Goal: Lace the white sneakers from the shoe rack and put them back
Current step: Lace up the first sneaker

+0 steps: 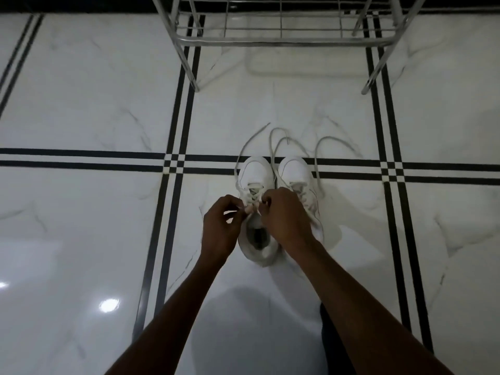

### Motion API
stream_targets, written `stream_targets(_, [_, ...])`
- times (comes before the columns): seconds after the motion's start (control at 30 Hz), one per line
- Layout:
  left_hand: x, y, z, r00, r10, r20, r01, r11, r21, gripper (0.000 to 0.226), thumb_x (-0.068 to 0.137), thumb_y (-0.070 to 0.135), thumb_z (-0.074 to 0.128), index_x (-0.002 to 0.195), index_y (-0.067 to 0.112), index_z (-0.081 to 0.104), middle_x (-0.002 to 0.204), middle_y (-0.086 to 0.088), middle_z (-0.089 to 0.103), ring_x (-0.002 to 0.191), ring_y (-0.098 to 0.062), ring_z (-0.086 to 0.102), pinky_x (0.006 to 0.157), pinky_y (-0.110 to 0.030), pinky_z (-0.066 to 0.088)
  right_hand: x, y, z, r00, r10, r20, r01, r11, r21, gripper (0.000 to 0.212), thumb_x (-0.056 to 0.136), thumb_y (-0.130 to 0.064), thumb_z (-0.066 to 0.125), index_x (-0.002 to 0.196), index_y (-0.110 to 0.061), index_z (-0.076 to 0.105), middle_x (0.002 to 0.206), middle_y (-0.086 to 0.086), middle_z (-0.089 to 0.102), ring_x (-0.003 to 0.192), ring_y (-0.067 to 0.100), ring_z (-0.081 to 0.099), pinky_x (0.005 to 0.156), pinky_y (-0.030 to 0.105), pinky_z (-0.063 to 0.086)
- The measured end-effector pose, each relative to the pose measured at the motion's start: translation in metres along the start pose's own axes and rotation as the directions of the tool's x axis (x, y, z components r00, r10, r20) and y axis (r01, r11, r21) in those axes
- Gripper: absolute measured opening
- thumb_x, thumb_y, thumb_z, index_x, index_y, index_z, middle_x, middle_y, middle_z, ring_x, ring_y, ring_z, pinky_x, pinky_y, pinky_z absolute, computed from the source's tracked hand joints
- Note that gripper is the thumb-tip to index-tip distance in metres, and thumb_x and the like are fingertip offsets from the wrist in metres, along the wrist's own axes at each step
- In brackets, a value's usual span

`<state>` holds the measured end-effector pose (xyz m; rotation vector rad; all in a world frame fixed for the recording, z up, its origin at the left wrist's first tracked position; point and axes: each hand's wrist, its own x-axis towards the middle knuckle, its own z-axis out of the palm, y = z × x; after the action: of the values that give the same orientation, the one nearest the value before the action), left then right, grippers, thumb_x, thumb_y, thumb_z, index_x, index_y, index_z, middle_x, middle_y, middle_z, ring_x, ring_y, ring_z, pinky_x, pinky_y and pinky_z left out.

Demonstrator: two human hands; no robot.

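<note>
Two white sneakers stand side by side on the floor, toes pointing away from me. On the left sneaker (255, 171), my left hand (220, 226) and my right hand (286, 215) meet over the upper eyelets, each pinching the white lace (251, 197). Its loose lace ends trail forward past the toe (244, 152). The right sneaker (296, 171) sits untouched, partly hidden under my right wrist, with its lace (319, 155) looping out onto the floor.
A metal shoe rack (281, 41) stands a short way beyond the sneakers, its lowest shelf bare. The floor (81, 212) is glossy white marble tile with black double stripes. A dark bit of my clothing (332, 342) shows at the bottom.
</note>
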<state>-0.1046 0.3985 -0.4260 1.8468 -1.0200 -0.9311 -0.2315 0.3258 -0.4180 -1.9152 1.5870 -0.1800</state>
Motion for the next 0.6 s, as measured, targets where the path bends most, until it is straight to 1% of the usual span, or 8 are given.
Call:
stream_targets(0.13, [0.007,-0.007,-0.003,0.988,0.154,0.014,-0.155,0.983,0.096,0.007,0.096,0.007,0.065,0.09,0.011,0.064,0.088,0.002,0.07,0.086,-0.013,0.068,0.08,-0.025,0.058,0.0,0.002,0.0,0.992,-0.107,-0.07,0.115,0.986,0.122,0.005,0.09,-0.014,0.063,0.09,-0.014,0.068,0.088,0.004,0.072,0.08,0.019,0.067,0.074,0.036,0.057])
stream_targets(0.23, [0.01,-0.013,-0.005,0.978,0.209,-0.016,-0.202,0.96,0.194,0.009,0.097,0.008,0.059,0.09,0.014,0.058,0.084,0.002,0.069,0.082,-0.015,0.067,0.071,-0.033,0.057,0.002,0.0,0.005,0.984,-0.127,-0.123,0.15,0.968,0.2,0.008,0.09,-0.008,0.063,0.087,-0.015,0.061,0.083,0.004,0.072,0.076,0.02,0.067,0.069,0.04,0.056])
stream_targets(0.3, [0.015,-0.014,-0.007,0.973,0.227,-0.049,-0.205,0.94,0.274,0.008,0.096,0.011,0.056,0.09,0.014,0.053,0.079,0.0,0.067,0.074,-0.019,0.064,0.062,-0.035,0.052,0.005,-0.008,0.011,0.977,-0.105,-0.185,0.143,0.968,0.206,0.009,0.092,-0.009,0.06,0.089,-0.016,0.056,0.082,0.006,0.071,0.075,0.023,0.068,0.06,0.036,0.053])
stream_targets(0.37, [0.018,-0.01,-0.01,0.963,0.261,-0.068,-0.225,0.918,0.327,0.007,0.096,0.012,0.056,0.091,0.013,0.051,0.077,-0.001,0.066,0.067,-0.02,0.061,0.059,-0.032,0.047,0.005,-0.018,0.014,0.965,-0.124,-0.232,0.161,0.976,0.147,0.003,0.094,-0.012,0.056,0.097,-0.011,0.054,0.085,0.009,0.07,0.076,0.025,0.068,0.053,0.026,0.04])
stream_targets(0.43, [0.017,-0.006,-0.013,0.958,0.278,-0.073,-0.234,0.902,0.362,0.004,0.095,0.013,0.056,0.094,0.011,0.052,0.08,-0.002,0.067,0.065,-0.019,0.059,0.058,-0.028,0.044,-0.001,-0.025,0.016,0.959,-0.141,-0.246,0.164,0.983,0.079,0.013,0.095,-0.014,0.055,0.105,-0.006,0.053,0.089,0.013,0.07,0.079,0.028,0.068,0.054,0.023,0.032])
stream_targets(0.5, [0.013,-0.003,-0.014,0.963,0.262,-0.071,-0.214,0.894,0.394,0.01,0.095,0.013,0.058,0.092,0.013,0.047,0.078,0.0,0.063,0.06,-0.011,0.053,0.055,-0.017,0.035,-0.004,-0.026,0.016,0.958,-0.136,-0.251,0.154,0.987,0.052,0.016,0.096,-0.015,0.055,0.108,-0.005,0.051,0.092,0.015,0.071,0.082,0.03,0.068,0.05,0.019,0.025])
stream_targets(0.53, [0.01,-0.003,-0.013,0.967,0.243,-0.071,-0.196,0.897,0.397,0.015,0.095,0.013,0.059,0.091,0.015,0.045,0.078,0.002,0.061,0.058,-0.006,0.05,0.054,-0.013,0.031,-0.006,-0.025,0.016,0.961,-0.117,-0.249,0.137,0.989,0.063,0.017,0.096,-0.016,0.056,0.108,-0.005,0.051,0.093,0.015,0.071,0.083,0.03,0.068,0.049,0.018,0.024])
stream_targets(0.6, [0.008,-0.005,-0.01,0.975,0.208,-0.075,-0.164,0.907,0.387,0.017,0.095,0.014,0.059,0.091,0.017,0.042,0.077,0.002,0.06,0.058,-0.008,0.051,0.053,-0.015,0.031,-0.006,-0.023,0.019,0.961,-0.093,-0.261,0.12,0.989,0.088,0.017,0.096,-0.017,0.057,0.107,-0.005,0.052,0.093,0.016,0.071,0.084,0.031,0.068,0.054,0.022,0.032])
